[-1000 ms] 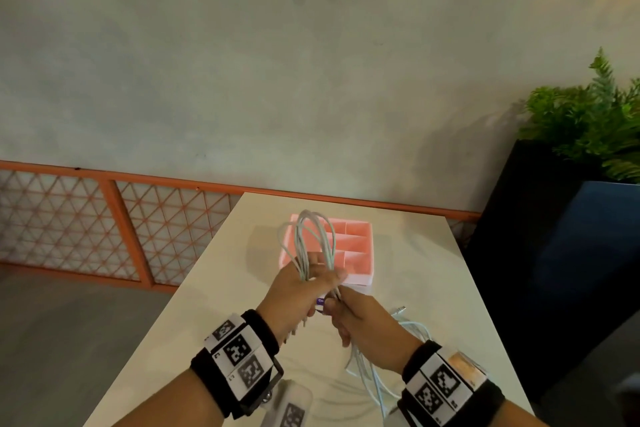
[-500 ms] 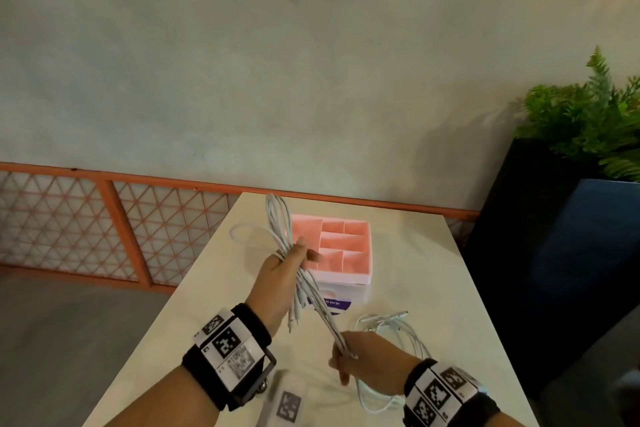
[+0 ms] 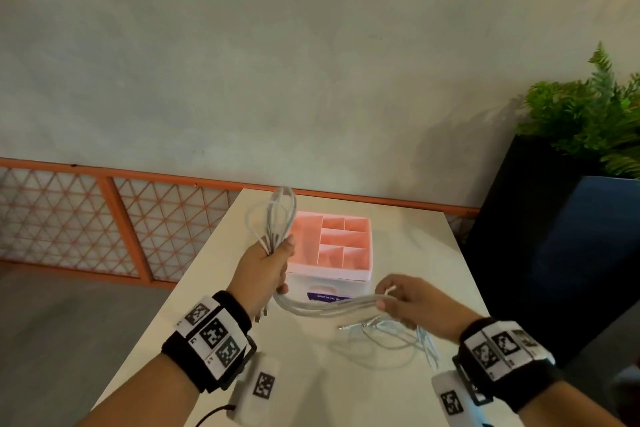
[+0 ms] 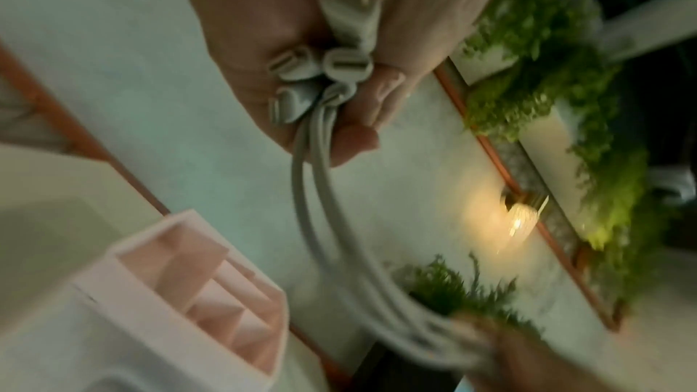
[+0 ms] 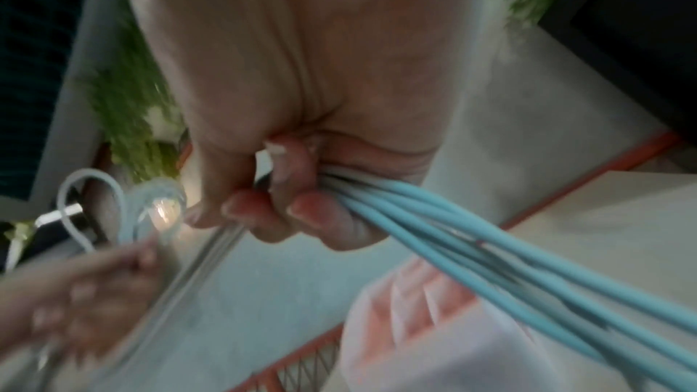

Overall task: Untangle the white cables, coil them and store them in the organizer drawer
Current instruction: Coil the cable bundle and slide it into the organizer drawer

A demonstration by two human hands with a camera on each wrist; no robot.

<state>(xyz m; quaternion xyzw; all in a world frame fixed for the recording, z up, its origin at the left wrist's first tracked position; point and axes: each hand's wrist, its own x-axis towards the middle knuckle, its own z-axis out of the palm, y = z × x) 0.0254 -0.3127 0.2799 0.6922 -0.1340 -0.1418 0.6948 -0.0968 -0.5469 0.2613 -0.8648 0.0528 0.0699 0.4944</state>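
left hand [image 3: 268, 274]: fist wrapped round the white cable bundle [image 3: 329, 307], loops poking up out of the top of it toward frame centre. Left wrist view shows several plug ends bunched in the palm, so it looks like the anchor end of the coil.

right hand [image 3: 412, 302]: lower right of centre, fingers curled round the same bundle further along. The strands sag in a shallow arc between the two fists; I'd guess it's pulling the run straight before the next wrap.

loose cables [image 3: 384, 340]: a messy heap lying on the table [image 3: 214, 288] just under the right hand. Can't tell if it's tied into the held bundle or separate.

organizer drawer [image 3: 329, 276]: pink, divided compartments, open on top, sits in the middle of the table behind the hands. Nothing in it that I can see, so storing hasn't started.

edges: table's left edge runs diagonally right beside the left forearm, with floor and an orange lattice fence [image 3: 104, 225] past it. The dark planter [image 3: 554, 236] crowds the right side.

room: bare tabletop in the lower centre of the frame, between the wrists, is probably the easiest spot to coil.
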